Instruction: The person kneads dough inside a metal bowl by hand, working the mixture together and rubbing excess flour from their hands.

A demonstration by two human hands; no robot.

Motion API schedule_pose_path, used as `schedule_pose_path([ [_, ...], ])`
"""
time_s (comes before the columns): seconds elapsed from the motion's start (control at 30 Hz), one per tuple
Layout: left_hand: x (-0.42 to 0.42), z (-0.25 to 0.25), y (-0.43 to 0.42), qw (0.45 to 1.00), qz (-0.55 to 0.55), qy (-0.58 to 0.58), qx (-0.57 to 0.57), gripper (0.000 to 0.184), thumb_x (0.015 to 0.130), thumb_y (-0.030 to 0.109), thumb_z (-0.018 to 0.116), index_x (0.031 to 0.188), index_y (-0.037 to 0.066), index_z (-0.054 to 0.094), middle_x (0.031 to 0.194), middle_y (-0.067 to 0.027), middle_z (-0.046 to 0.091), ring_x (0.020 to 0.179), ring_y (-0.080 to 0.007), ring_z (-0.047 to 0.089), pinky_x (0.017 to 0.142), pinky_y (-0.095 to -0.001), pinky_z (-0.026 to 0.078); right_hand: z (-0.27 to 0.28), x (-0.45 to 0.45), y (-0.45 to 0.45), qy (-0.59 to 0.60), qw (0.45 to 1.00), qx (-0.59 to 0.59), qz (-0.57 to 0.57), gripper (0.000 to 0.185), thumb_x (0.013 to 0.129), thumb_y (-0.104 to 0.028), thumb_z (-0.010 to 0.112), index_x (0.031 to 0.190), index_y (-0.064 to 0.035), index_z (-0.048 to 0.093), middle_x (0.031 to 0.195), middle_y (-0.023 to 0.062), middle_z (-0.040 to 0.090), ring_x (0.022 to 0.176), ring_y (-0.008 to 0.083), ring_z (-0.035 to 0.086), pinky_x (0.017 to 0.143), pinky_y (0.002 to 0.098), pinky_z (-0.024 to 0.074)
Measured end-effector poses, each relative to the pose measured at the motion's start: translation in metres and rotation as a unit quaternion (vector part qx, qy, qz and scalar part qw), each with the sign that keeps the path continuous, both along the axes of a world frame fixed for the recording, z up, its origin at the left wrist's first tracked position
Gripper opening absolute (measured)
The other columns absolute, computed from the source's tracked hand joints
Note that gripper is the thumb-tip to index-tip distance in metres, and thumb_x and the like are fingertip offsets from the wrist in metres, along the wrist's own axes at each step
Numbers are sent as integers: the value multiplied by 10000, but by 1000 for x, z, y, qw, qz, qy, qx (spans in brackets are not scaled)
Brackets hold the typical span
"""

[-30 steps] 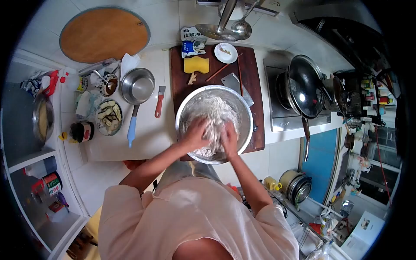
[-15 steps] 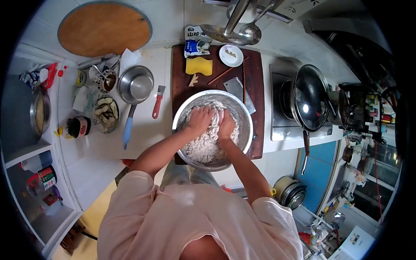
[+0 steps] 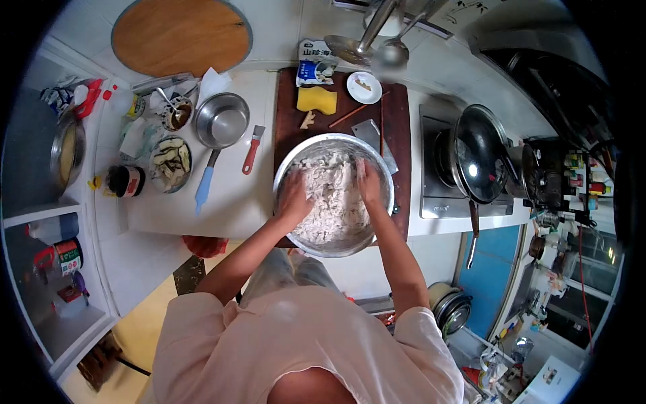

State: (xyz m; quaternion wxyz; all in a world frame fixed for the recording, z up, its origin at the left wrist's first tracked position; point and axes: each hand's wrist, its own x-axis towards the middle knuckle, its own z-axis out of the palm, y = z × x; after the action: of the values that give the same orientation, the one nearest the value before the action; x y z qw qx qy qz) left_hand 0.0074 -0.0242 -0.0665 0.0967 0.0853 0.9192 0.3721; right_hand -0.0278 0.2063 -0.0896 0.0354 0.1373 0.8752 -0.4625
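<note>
A large metal bowl holds shaggy, crumbly flour dough. Both of my hands are inside it, on opposite sides of the mixture. My left hand lies against the dough by the left wall, its fingers spread and partly hidden in the mixture. By the right wall, my right hand reaches down with its fingers stretched out and dusted with flour. Neither hand is gripping anything. The bowl rests on a dark wooden cutting board, and a cleaver lies partly behind its rim.
Behind the bowl are a yellow sponge, a ginger piece, chopsticks and a small white plate. To the left sit a saucepan, a red-handled scraper and a bowl of sliced food. A covered wok stands right.
My hands have moved apart, from close together in the middle of the dough to opposite sides of the bowl. The view has shifted slightly.
</note>
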Motion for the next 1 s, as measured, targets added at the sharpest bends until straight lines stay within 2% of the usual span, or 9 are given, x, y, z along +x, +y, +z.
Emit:
schedule_pose_path([
  [0.07, -12, -22, 0, 972, 81, -127, 178, 799, 773, 340, 714, 1379, -16, 333, 1368, -275, 401, 1288, -399, 382, 1089, -414, 300, 3, -19, -14, -35, 999, -8, 11, 630, 942, -530, 398, 1183, 18, 592, 1088, 262, 631, 1076, 419, 573, 924, 418, 434],
  [0.17, -39, -14, 22, 966, 149, -167, 128, 869, 687, 384, 786, 1343, -11, 376, 1361, -256, 418, 1278, -371, 403, 1068, -388, 328, -24, -37, -27, -102, 994, -34, -5, 648, 936, -553, 397, 1114, 23, 634, 1073, 271, 633, 1062, 405, 586, 909, 410, 442],
  [0.27, -56, -16, 25, 925, 85, -208, 306, 920, 604, 374, 841, 1322, 0, 404, 1322, -246, 451, 1237, -368, 438, 1061, -398, 338, 16, -21, -39, -66, 993, -100, 13, 504, 946, -431, 482, 1052, 34, 646, 950, 244, 661, 934, 357, 629, 833, 410, 465],
  [0.37, -32, 28, 22, 982, -98, -39, 156, 920, 577, 312, 857, 1326, 16, 412, 1331, -233, 428, 1207, -369, 450, 1054, -420, 345, 72, 34, -49, 41, 992, -111, 43, 341, 938, -269, 526, 1033, 44, 620, 920, 231, 647, 910, 366, 608, 833, 437, 454],
  [0.43, 0, 66, 13, 979, -191, 0, 72, 980, 577, 331, 867, 1359, 10, 372, 1402, -219, 362, 1300, -388, 347, 1079, -480, 304, 60, 71, -48, 198, 970, 76, 117, 290, 928, -198, 506, 1052, 49, 594, 1014, 247, 618, 994, 414, 565, 897, 476, 418],
  [0.5, 25, 55, 12, 974, -221, 20, -41, 858, 662, 246, 794, 1368, 12, 367, 1441, -215, 292, 1306, -431, 294, 1117, -507, 217, 44, 93, -59, 209, 968, 111, 89, 285, 912, -168, 507, 1082, 45, 589, 1126, 258, 576, 1066, 447, 512, 948, 508, 376],
  [0.57, 35, 20, 19, 966, -188, 116, -132, 661, 767, 238, 682, 1327, 6, 421, 1384, -186, 375, 1249, -399, 356, 1066, -513, 278, 30, 94, -70, 182, 971, 142, 63, 315, 896, -167, 510, 1119, 46, 570, 1149, 264, 567, 1094, 443, 504, 966, 507, 365],
  [0.77, -17, -7, 47, 963, -120, 191, -150, 391, 847, 231, 534, 1178, 24, 547, 1181, -105, 526, 1103, -289, 456, 918, -470, 362, 8, 41, -65, 147, 971, 185, 34, 337, 881, -261, 465, 1012, 32, 568, 942, 249, 568, 908, 426, 523, 801, 503, 391],
  [1.0, -63, -28, 51, 963, -148, 175, -141, 343, 806, 164, 528, 1121, 29, 553, 1167, -130, 559, 1082, -272, 509, 902, -439, 390, -9, -7, -53, 152, 962, 227, -14, 309, 924, -323, 439, 871, -45, 563, 702, 214, 584, 668, 420, 562, 607, 512, 416],
])
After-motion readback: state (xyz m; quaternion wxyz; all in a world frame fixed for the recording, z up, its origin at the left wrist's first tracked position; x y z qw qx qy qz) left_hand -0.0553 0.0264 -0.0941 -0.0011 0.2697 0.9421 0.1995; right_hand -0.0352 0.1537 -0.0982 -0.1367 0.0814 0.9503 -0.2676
